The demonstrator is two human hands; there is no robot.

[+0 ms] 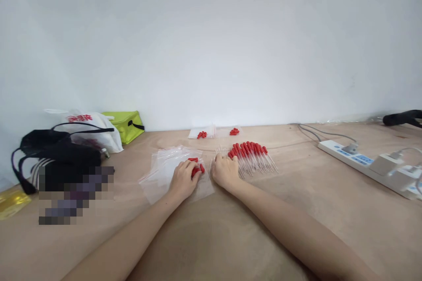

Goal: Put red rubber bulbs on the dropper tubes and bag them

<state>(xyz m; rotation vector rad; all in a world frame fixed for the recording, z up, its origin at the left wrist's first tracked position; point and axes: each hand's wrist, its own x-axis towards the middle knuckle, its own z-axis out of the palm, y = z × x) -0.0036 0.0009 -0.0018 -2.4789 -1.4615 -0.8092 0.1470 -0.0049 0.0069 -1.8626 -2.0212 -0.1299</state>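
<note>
left hand [183, 180]: down on the bags [163, 162], fingers curled round some red caps [202, 168], can't tell if it's really pinching one
right hand [227, 172]: fingers bunched up by the bare tubes [220, 151], grip's hidden so no clue what's in it tbh
capped tubes [248, 149]: fanned out just right of that hand, red ends toward the wall [231, 44]
back piles [234, 131]: two little cap clusters near the wall

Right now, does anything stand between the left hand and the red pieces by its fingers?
Nothing visible does: the left hand is at the red pieces, partly covering them. Whether the plastic bags cover them, I cannot tell.
</note>
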